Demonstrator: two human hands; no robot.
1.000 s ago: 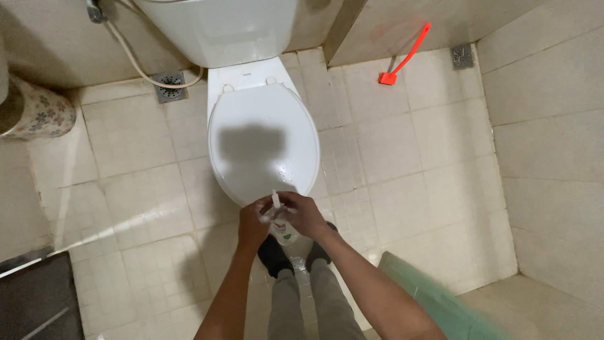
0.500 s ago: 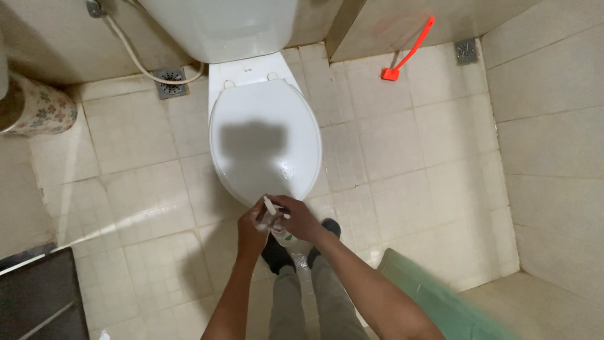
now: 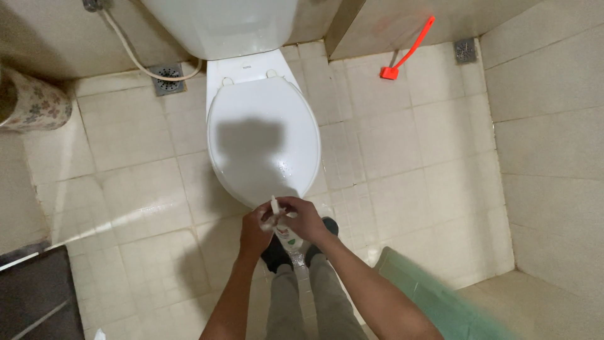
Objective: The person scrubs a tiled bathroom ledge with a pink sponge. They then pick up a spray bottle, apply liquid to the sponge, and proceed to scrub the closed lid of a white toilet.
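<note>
Both hands meet over the tiled floor (image 3: pixel 145 208), just in front of the front edge of the closed toilet lid (image 3: pixel 264 141). Between them is a small clear bottle (image 3: pixel 288 237) with a white and green label and a thin white nozzle (image 3: pixel 274 204) pointing up toward the lid's rim.

The left hand (image 3: pixel 255 230) is curled closed around the left side of the bottle, its fingers wrapped and hiding most of the bottle's upper body. The right hand (image 3: pixel 306 220) is also closed, its fingers bent over the top of the bottle near the base of the nozzle, thumb and forefinger pinched there. Whether the right hand grips the cap itself or only the neck cannot be told.

The bottle hangs above the person's dark shoes (image 3: pixel 277 252), held off the floor and tilted slightly, its lower end showing below the hands.

The white toilet stands against the back wall, with its cistern (image 3: pixel 220 25) at the top edge. A floor drain (image 3: pixel 167 78) lies to the left of the toilet base with a pale hose (image 3: pixel 129 47) curving past it. A floral patterned bin (image 3: pixel 28 104) stands at the left edge of the floor. A red long-handled brush (image 3: pixel 408 53) leans at the far right corner, close to a second drain (image 3: pixel 466 50). A green sloped strip (image 3: pixel 434 296) lies at the lower right.
</note>
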